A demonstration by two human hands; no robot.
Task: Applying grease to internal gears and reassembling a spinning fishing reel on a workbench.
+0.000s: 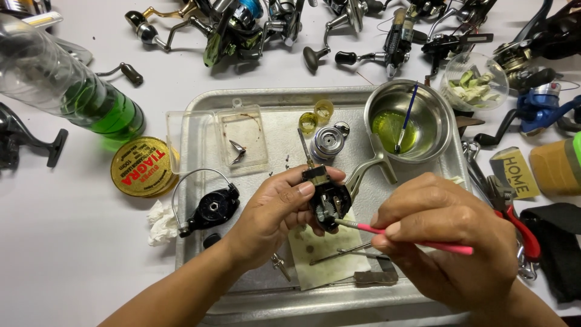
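At the far left lies a clear plastic bottle (66, 85) with green liquid, on its side, and just right of it a round yellow tin (140, 166). A crumpled white tissue (161, 223) sits at the left edge of the metal tray (266, 97), next to a black reel rotor (212, 207) with its wire bail. Inside the tray, near its upper left corner, is a small clear plastic box (242, 136).

The left hand (275, 215) is over the middle of the tray and holds the black reel body (330, 200). Its fingers are curled closely around it, with the thumb on top and the other fingertips under the body. The reel body stands almost upright in the hand: its long axis runs from the thin shaft, which points up and a little to the left, down to the open gear side facing the right hand. A grey foot of the reel goes out to the upper right.

The right hand (451, 233) pinches a pink-handled brush (417, 238) between thumb and narrow, closed fingers. The brush lies nearly horizontal, its tip pointing left and touching the reel body. Behind is a steel bowl (439, 109) with greenish liquid, and red pliers (520, 230) lie at the right.
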